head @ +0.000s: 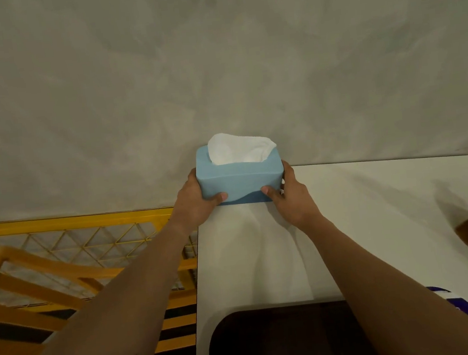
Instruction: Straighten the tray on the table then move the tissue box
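2 hands hold the blue tissue box (239, 181) at the far left corner of the white table (376, 205), by the wall. Left hand (197, 202) & right hand (290, 197) grip its ends. Dark tray (275, 345) sits near, maybe straight.

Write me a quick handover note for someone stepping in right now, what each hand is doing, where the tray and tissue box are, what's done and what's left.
Left hand: gripping the left end of the blue tissue box, thumb on its front face.
Right hand: gripping the right end, thumb on the front.
Tissue box: at the far left corner of the white table, close to the grey wall, a white tissue sticking out of the top. Whether it is resting or slightly lifted cannot be told.
Dark tray: at the near edge, its sides look parallel to the table edge, so it seems straightened.
Left: finish placing the box and let go.
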`<control>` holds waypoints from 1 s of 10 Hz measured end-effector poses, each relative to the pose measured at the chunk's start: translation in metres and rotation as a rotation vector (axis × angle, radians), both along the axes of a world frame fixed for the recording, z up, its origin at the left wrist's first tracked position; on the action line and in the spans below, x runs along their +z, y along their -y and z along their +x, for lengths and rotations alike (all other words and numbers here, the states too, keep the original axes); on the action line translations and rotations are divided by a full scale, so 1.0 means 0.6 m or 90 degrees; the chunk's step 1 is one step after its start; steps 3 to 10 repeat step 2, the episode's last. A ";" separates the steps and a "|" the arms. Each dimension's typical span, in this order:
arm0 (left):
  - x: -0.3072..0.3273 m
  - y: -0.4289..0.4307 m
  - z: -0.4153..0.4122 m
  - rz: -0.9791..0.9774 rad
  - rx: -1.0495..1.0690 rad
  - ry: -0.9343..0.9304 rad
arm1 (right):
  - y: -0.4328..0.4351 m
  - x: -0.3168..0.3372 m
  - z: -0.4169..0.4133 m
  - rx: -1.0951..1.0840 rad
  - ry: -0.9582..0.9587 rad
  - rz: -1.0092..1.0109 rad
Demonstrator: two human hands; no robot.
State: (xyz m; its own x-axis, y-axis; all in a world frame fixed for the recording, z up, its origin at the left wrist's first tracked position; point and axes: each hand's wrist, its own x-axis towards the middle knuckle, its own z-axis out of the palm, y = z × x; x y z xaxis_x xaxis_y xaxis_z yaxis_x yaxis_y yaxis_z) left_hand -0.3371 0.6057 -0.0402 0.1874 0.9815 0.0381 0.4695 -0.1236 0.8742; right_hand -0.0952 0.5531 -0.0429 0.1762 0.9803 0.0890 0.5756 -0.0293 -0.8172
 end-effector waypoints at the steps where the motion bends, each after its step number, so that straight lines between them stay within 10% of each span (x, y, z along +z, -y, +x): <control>1: 0.018 0.000 -0.011 -0.047 -0.024 -0.026 | 0.001 0.015 0.006 0.014 0.031 -0.026; 10: 0.049 0.020 -0.027 -0.080 -0.002 -0.090 | 0.009 0.039 0.014 0.023 0.086 -0.079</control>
